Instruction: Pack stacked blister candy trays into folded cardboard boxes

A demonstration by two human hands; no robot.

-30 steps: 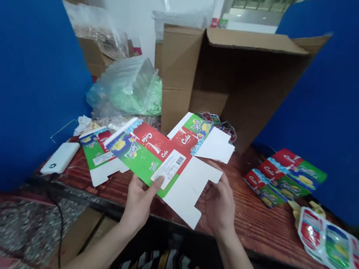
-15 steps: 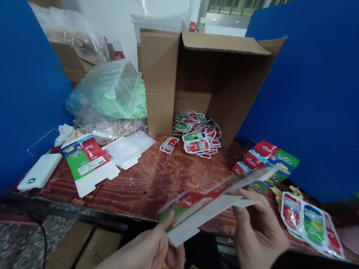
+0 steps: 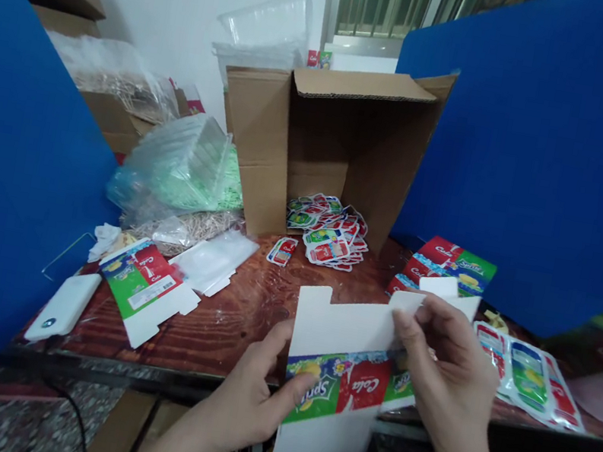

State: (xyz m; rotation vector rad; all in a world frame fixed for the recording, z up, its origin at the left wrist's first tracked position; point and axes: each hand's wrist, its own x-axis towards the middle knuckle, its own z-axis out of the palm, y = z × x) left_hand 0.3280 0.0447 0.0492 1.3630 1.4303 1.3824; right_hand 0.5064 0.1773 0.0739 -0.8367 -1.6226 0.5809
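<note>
A printed carton blank (image 3: 364, 387) with red Cola and green Sprite panels and white flaps is held in front of me, over the table's front edge. Its left end sits in my left hand (image 3: 265, 390), the thumb across the green panel and the fingers behind. My right hand (image 3: 444, 358) pinches a white flap at the upper right of the same blank. Beyond it, a pile of small Cola and Sprite packets (image 3: 334, 235) spills from an open cardboard box (image 3: 256, 149) lying on its side. One loose packet (image 3: 282, 251) lies left of the pile.
Folded printed cartons (image 3: 445, 265) stand at the right, near filled clear packs (image 3: 531, 376). Another flat carton (image 3: 145, 281), a white power bank (image 3: 62, 305) and clear plastic bags (image 3: 215, 258) lie at left. Blue partitions (image 3: 548, 167) flank the wooden table (image 3: 239, 323).
The carton blank has turned from nearly edge-on to facing me, its printed panels now showing. My left hand has risen along its left end, and the right hand grips a flap.
</note>
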